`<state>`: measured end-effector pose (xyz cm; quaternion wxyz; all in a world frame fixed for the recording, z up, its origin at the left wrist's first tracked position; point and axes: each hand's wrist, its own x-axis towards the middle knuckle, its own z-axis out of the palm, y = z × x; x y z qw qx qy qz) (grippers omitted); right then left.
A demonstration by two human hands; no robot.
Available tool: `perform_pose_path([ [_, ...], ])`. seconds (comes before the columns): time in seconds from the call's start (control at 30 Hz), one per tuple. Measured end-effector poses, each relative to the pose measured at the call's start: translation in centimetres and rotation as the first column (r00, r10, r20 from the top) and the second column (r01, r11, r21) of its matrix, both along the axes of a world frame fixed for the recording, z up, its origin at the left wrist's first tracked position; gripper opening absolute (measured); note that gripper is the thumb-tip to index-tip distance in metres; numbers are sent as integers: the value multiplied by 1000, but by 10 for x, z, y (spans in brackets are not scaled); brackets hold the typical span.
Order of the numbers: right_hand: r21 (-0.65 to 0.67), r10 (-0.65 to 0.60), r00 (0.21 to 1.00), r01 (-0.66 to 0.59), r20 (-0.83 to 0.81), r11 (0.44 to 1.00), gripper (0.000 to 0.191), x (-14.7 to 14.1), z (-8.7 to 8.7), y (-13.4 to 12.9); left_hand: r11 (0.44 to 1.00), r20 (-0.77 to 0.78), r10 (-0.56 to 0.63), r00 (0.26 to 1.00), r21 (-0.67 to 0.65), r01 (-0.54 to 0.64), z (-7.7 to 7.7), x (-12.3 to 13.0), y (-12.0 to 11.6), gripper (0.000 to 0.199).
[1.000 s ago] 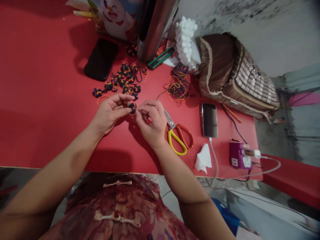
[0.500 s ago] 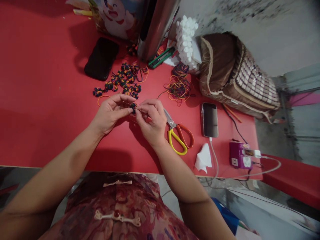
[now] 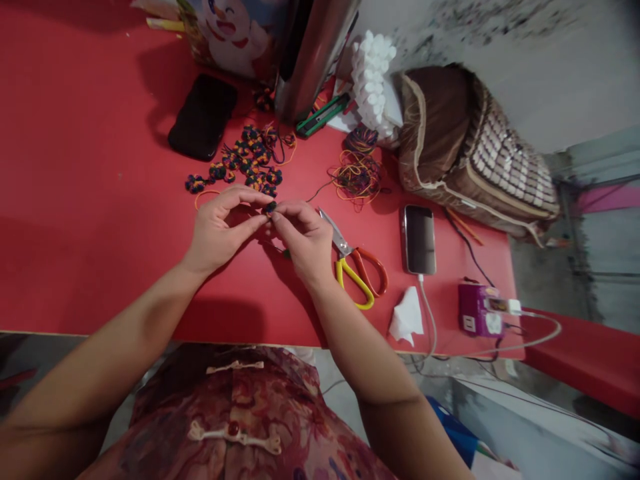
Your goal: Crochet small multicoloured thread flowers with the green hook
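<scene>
A small dark yarn flower, multicoloured like those behind it, is pinched between both hands over the red table. My left hand grips its left side with thumb and fingers. From the right, my right hand pinches the same piece between thumb and forefinger. Beneath the right hand a thin tool with a green part shows, mostly hidden. Just beyond the hands lies a cluster of finished-looking yarn flowers. A strand runs from the hands toward a loose tangle of yarn.
Scissors with yellow and orange handles lie right of my right hand. Farther back are a black phone, a green cutter and a metal flask. A charging phone, crumpled tissue and brown quilted bundle occupy the right.
Both hands have shifted slightly, and the yarn flower has turned and risen a little between the fingertips. More of the thin tool's green part shows under my right hand.
</scene>
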<state>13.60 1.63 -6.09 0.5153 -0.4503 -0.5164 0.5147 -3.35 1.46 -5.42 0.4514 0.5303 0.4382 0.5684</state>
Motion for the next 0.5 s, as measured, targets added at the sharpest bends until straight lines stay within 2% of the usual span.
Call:
perform_pose_path([
  [0.1, -211, 72, 978, -114, -198, 971, 23, -1, 6, -3, 984, -114, 63, 992, 170, -43, 1, -1, -2, 19],
  [0.17, -274, 72, 967, -139, -243, 952, 31, -3, 9, -4, 964, -197, 91, 976, 263, -37, 2, -1, -3, 22],
  [0.23, -299, 43, 971, -114, -235, 947, 34, -5, 10, -4, 949, -273, 109, 956, 314, -19, 2, 1, -5, 23],
  [0.33, -347, -12, 969, -78, -249, 935, 34, -7, 9, -1, 956, -298, 96, 950, 293, -5, 2, 3, -7, 26],
  [0.5, -434, -43, 937, -121, -348, 893, 40, -7, 11, 2, 983, -157, 58, 986, 182, -29, 1, 4, -8, 31],
])
